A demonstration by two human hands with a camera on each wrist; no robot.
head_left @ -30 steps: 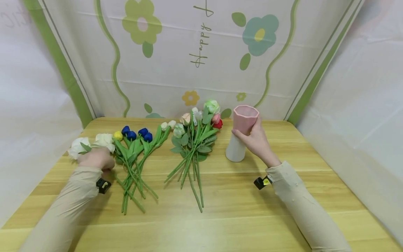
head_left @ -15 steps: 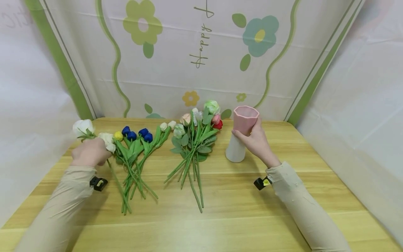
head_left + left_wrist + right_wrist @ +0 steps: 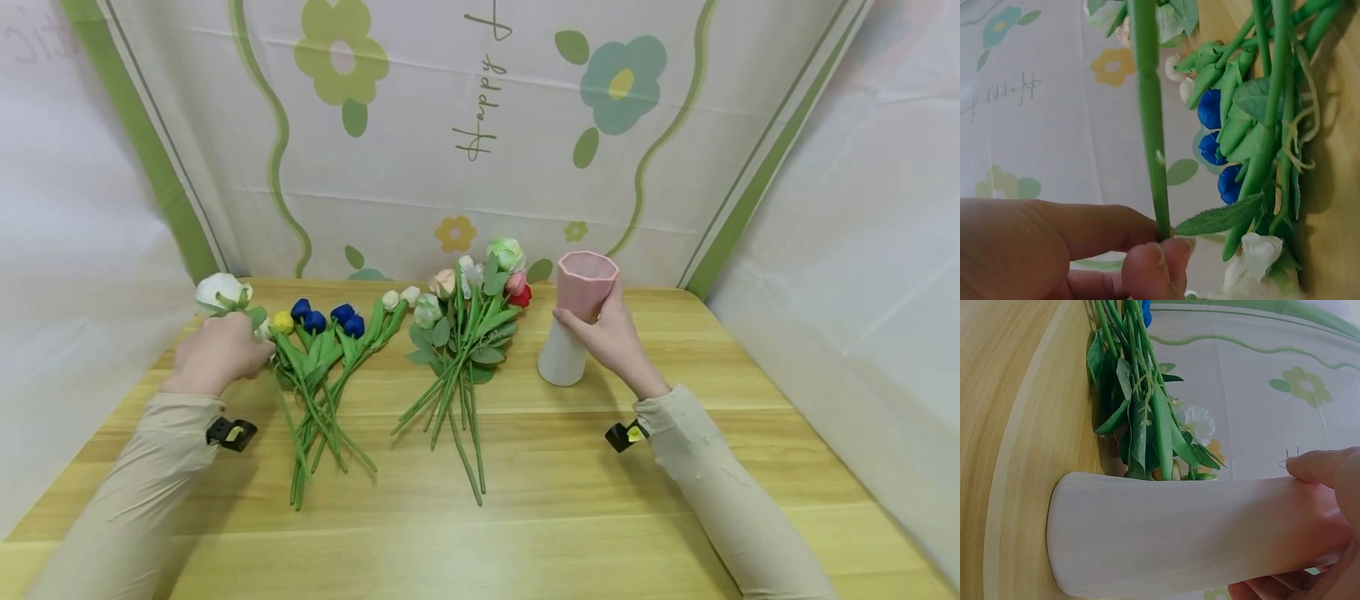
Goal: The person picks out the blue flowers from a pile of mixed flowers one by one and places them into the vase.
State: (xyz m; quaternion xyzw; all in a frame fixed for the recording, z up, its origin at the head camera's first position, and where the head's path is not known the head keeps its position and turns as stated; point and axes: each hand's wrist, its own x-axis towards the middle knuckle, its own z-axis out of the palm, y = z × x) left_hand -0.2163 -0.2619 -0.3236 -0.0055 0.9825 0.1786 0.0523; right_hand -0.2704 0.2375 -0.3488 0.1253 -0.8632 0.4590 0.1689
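Observation:
My left hand [image 3: 225, 350] pinches the green stem [image 3: 1152, 137] of a white artificial flower [image 3: 222, 293] between thumb and fingers, and the bloom shows just above the knuckles in the head view. Beside that hand lies a second white flower [image 3: 1263, 259], mostly hidden behind the fingers in the head view. Close on its right are blue tulips [image 3: 308, 317] and a yellow bloom [image 3: 282, 322]. My right hand [image 3: 611, 333] grips the upper part of a vase [image 3: 562, 354], pink at the top and white below, which stands upright on the table.
A bunch of mixed flowers [image 3: 465, 325] with pink, red, pale green and white heads lies mid-table, stems toward the front. Two white tulip buds [image 3: 400, 298] lie left of it. A printed curtain [image 3: 420, 142] closes off the back of the wooden table [image 3: 480, 550].
My left hand has lifted the white flower off the table, its bloom rising and shifting right. The second white flower is now mostly hidden behind the hand. The right hand and vase stay put.

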